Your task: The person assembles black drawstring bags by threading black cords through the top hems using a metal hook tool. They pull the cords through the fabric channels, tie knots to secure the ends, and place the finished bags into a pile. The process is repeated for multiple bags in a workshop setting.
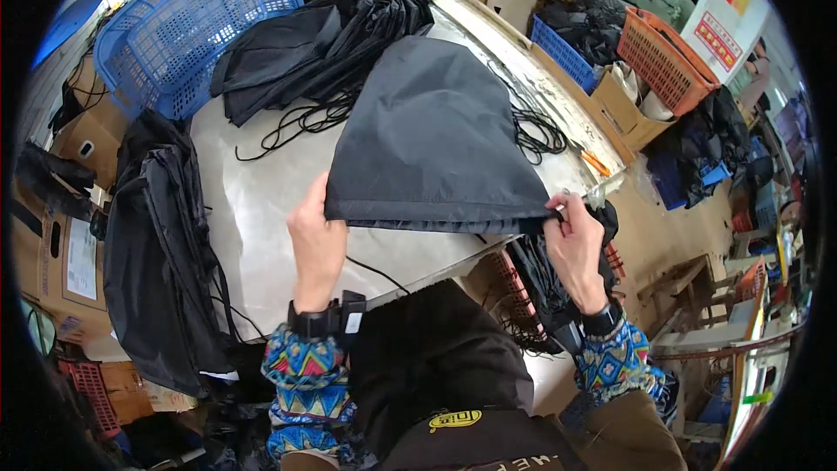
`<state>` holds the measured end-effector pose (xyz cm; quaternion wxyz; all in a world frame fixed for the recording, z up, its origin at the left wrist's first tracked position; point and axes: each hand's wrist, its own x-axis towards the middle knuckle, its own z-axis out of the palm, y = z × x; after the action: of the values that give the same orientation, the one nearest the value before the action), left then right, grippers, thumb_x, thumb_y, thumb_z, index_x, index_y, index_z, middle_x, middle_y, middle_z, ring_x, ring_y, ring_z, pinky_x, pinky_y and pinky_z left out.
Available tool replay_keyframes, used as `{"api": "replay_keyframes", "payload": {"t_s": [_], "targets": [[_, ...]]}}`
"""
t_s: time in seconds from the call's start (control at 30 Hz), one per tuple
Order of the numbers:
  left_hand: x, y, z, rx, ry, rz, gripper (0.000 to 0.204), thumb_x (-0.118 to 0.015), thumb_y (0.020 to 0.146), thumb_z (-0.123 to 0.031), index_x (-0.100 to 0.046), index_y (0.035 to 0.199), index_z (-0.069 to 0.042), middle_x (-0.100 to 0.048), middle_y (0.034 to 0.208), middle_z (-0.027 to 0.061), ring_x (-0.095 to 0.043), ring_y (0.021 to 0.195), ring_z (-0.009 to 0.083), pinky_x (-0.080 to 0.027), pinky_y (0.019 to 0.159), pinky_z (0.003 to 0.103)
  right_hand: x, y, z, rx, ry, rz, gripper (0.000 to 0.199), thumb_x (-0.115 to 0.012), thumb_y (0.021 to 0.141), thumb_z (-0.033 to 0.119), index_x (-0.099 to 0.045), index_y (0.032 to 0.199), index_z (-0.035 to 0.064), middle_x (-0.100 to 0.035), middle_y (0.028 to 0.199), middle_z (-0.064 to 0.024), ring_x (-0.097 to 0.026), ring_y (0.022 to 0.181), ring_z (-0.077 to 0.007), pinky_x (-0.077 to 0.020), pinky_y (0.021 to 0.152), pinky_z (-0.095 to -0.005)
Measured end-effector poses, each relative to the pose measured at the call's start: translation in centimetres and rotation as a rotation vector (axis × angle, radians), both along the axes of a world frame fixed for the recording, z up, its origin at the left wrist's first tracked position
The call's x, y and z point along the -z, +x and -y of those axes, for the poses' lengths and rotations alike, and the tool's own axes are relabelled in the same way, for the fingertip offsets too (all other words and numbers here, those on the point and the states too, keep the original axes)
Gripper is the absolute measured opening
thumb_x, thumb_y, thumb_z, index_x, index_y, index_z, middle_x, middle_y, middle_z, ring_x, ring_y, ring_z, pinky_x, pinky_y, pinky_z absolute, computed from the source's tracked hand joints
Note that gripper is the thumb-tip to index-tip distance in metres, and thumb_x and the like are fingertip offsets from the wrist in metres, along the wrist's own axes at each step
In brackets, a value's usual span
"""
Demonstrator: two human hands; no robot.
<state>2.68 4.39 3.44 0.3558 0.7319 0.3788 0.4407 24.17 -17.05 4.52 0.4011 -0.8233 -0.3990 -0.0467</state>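
Note:
A black fabric bag [432, 135] lies spread over the white tabletop [253, 201], its hemmed edge toward me. At the left corner of that hem, my left hand [316, 231] grips the cloth, its fingertips partly hidden behind it. My right hand [575, 240] pinches the right corner between thumb and fingers. Black cords [536, 135] lie looped to the right of the bag, and more cord [305, 122] sits at its upper left. Behind it rises a heap of similar black fabric [349, 22].
A blue plastic basket [196, 30] stands at the far left. More black fabric [157, 244] hangs over the table's left side. An orange-handled tool [595, 163] rests near the right edge. Beyond are an orange basket [667, 61] and a cardboard box [628, 113]; a wooden stool [684, 288] stands at right.

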Motion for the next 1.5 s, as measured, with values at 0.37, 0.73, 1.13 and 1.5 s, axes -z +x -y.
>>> {"api": "replay_keyframes", "payload": {"t_s": [0.37, 0.73, 1.13, 1.5], "targets": [[-5.8, -16.0, -5.7, 0.205, -0.494, -0.439, 0.015, -0.070, 0.080, -0.011, -0.071, 0.083, 0.003, -0.054, 0.057, -0.0040, -0.044, 0.051, 0.0018, -0.032, 0.045, 0.020, 5.0, 3.0, -3.9, -0.055, 0.057, 0.034, 0.017, -0.050, 0.079, -0.004, -0.058, 0.092, 0.0038, -0.054, 0.065, -0.0180, -0.053, 0.053, -0.0266, -0.0418, 0.053, -0.0343], [-6.1, -25.1, -7.7, -0.075, -0.289, -0.106, 0.013, -0.066, 0.082, -0.009, -0.061, 0.072, -0.003, -0.049, 0.057, -0.0048, -0.042, 0.047, 0.0025, -0.031, 0.044, 0.018, 5.9, 4.3, -3.5, -0.012, -0.057, 0.102, 0.015, -0.050, 0.080, -0.003, -0.057, 0.092, 0.0026, -0.056, 0.068, -0.0210, -0.056, 0.061, -0.0378, -0.0429, 0.057, -0.0410], [-8.8, -19.9, -4.7, -0.019, -0.228, 0.022, 0.018, -0.061, 0.092, -0.019, -0.059, 0.082, -0.005, -0.044, 0.056, -0.0071, -0.034, 0.045, -0.0006, -0.022, 0.041, 0.016, 4.7, -1.1, -4.9, -0.308, -0.367, 0.385, 0.042, -0.058, 0.082, 0.009, -0.054, 0.124, 0.0108, -0.063, 0.078, -0.0146, -0.062, 0.068, -0.0322, -0.0480, 0.058, -0.0395], [-14.8, -9.5, 5.2, 0.548, -0.968, 0.631, 0.019, -0.048, 0.099, -0.022, -0.055, 0.103, -0.005, -0.052, 0.063, 0.0012, -0.031, 0.039, 0.0038, -0.023, 0.036, 0.019, 2.9, -10.0, -9.4, -0.929, -0.357, 0.243, 0.052, -0.060, 0.086, 0.016, -0.038, 0.133, 0.0067, -0.060, 0.077, -0.0131, -0.061, 0.064, -0.0326, -0.0473, 0.053, -0.0406]]}}
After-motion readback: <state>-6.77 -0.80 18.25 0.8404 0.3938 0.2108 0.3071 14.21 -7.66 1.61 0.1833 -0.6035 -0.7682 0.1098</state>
